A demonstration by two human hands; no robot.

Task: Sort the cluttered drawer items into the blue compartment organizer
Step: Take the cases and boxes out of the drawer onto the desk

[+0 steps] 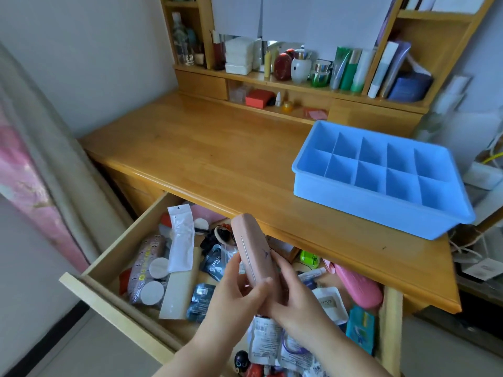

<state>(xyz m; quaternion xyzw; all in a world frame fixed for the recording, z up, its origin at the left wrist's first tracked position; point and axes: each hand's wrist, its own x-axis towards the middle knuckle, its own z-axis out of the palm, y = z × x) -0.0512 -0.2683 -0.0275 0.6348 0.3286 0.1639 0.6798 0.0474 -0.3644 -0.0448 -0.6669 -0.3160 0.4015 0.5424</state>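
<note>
Two hands: a pink case (254, 258) is held up over the open drawer, its near end gripped from both sides.
Desk (217, 148): the wooden top is where the organizer is set, toward the right and near the front edge.
Drawer (114, 257): it is pulled well out and is crowded with packets, pouches and round pads; nothing in it is sorted yet, as far as can be judged.
Organizer (381, 197): the blue tray is divided into two rows of five square cells, and no contents are seen in any of them.
Case: it is tilted, with its far end pointing up toward the desk edge and its lower end between the palms; a thin seam line is seen along its face.
Left hand (236, 292): its fingers and thumb are curled round the left side and lower end of the case.
Right hand (294, 292): its fingers are wrapped round the right side of the case, so the grip is shared.
Fit: the case looks longer than one cell is wide, so it is best stood on end or leaned in a cell rather than forced flat.
Step in hand: the case should be passed to one hand, lifted clear of the desk edge and carried right to the tray.
Care: a corner cell is better chosen, so that the other cells are left free for small items.
</note>
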